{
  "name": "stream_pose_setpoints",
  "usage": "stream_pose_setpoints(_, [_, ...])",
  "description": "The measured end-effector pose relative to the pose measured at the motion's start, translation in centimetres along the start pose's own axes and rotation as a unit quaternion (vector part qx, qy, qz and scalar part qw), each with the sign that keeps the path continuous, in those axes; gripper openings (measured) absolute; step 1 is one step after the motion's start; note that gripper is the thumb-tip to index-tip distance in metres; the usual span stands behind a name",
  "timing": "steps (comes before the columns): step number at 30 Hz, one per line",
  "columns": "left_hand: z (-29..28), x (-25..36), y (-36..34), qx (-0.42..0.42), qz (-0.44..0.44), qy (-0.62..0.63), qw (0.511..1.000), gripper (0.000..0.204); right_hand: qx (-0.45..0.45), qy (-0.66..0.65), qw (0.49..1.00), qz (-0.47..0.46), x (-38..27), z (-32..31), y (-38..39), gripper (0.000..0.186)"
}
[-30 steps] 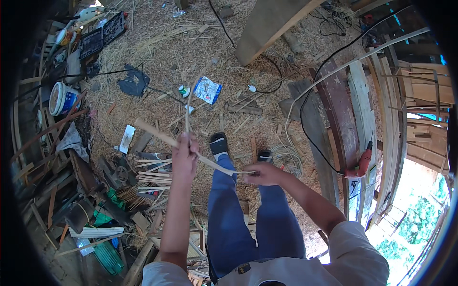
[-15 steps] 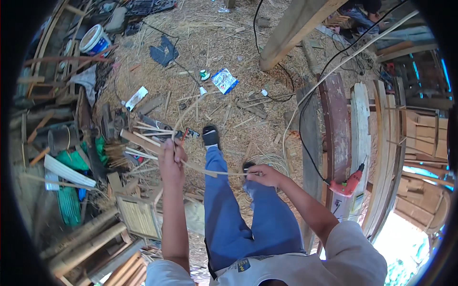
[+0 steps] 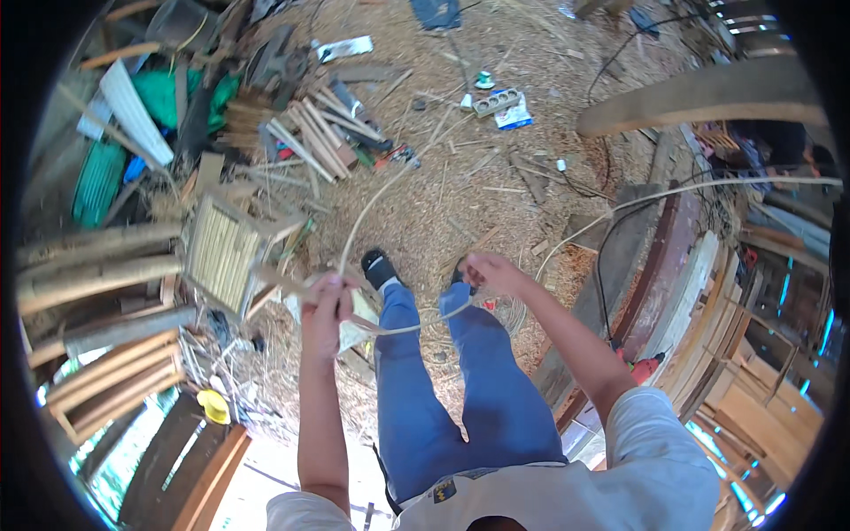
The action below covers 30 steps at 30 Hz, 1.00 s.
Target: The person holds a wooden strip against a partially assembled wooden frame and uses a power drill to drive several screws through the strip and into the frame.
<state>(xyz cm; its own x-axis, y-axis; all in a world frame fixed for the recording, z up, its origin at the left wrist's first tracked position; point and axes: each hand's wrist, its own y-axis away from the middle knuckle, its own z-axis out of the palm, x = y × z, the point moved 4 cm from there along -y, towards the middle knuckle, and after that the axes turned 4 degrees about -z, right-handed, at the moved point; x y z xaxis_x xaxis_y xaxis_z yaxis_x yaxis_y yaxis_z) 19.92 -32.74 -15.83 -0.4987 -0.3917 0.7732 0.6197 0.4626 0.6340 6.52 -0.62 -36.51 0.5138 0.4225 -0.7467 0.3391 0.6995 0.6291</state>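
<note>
A long, thin, pale strip of cane or split wood (image 3: 398, 331) runs between my hands. My left hand (image 3: 324, 305) is closed around it at thigh height. From there one length arcs up and away over the floor, and another sags in a shallow loop across my legs towards my right hand (image 3: 494, 273). My right hand has its fingers pinched together at the strip, in front of my right knee. A flat brownish wooden piece (image 3: 282, 280) also juts leftward out of my left hand; it is blurred, and its other end is hard to make out.
Wood shavings cover the floor. Cut sticks (image 3: 310, 137) lie in a pile ahead on the left, beside a slatted bamboo stool (image 3: 223, 252). A power strip (image 3: 498, 103) lies farther off. To the right are a thick post (image 3: 708, 99), long boards (image 3: 651, 265) and a red drill (image 3: 642, 369).
My view has tilted and turned, so the floor objects sit elsewhere in it. My right hand is raised relative to my left, and the strip between them now sags into a deeper loop.
</note>
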Motion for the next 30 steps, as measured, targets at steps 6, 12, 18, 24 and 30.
stream_pose_setpoints(6, [-3.0,-7.2,1.3,-0.114,-0.019,0.009,0.993,0.035,0.024,-0.058,0.995,0.081,-6.9,8.0,-10.0,0.061])
stream_pose_setpoints(12, [-7.6,-8.3,3.7,-0.203,0.000,0.027,0.979,0.038,-0.028,-0.292,0.944,0.150,-8.9,13.4,-15.2,0.059])
stream_pose_setpoints(18, [-14.5,-8.3,6.2,-0.158,-0.037,0.034,0.986,0.036,0.167,-0.600,0.775,0.107,-6.7,14.8,-20.7,0.039])
stream_pose_setpoints(24, [-18.7,-11.9,1.4,-0.116,-0.115,-0.139,0.977,0.027,0.228,-0.465,0.855,0.035,-7.4,2.6,-22.2,0.026])
stream_pose_setpoints(30, [-23.4,-15.3,-0.2,-0.082,-0.057,-0.225,0.969,0.021,0.263,-0.182,0.943,-0.093,-19.4,11.9,-14.5,0.024])
